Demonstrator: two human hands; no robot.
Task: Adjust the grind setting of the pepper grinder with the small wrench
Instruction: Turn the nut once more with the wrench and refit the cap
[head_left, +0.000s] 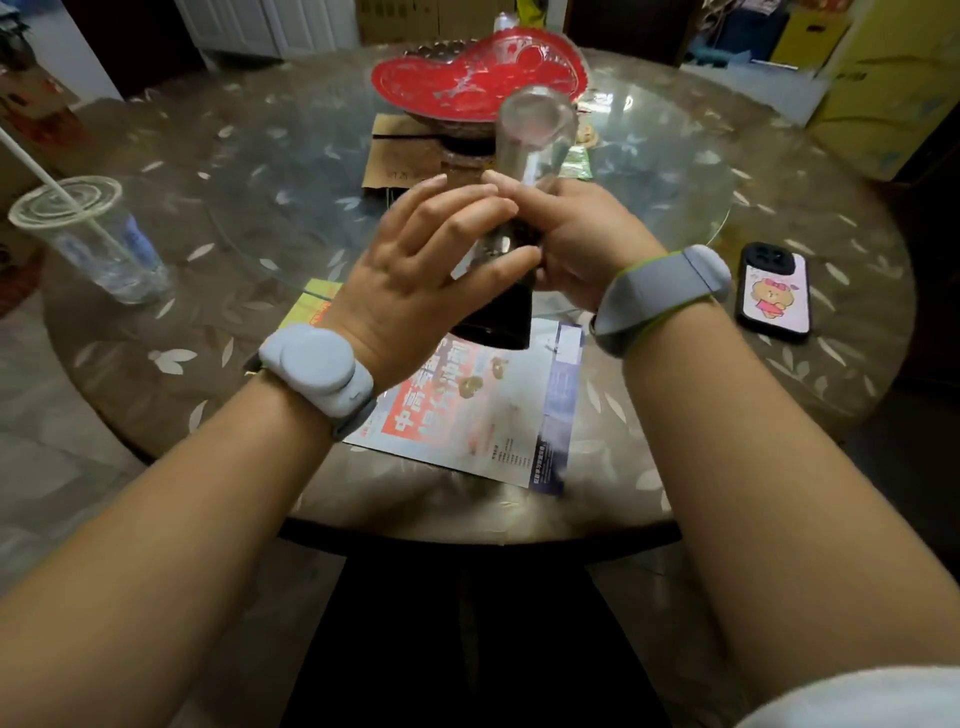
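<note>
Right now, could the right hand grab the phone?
Probably not yet. The right hand is wrapped around the grinder; the phone lies uncovered on the table just beside that wrist.

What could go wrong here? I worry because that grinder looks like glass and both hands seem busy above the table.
The pepper grinder is held tilted in the air between the left hand and right hand; a slip could drop it onto the glass turntable and crack either. Tilted like this, it may spill pepper onto the flyer. The wrench is not visible, so fumbling for it could loosen the grip.
</note>
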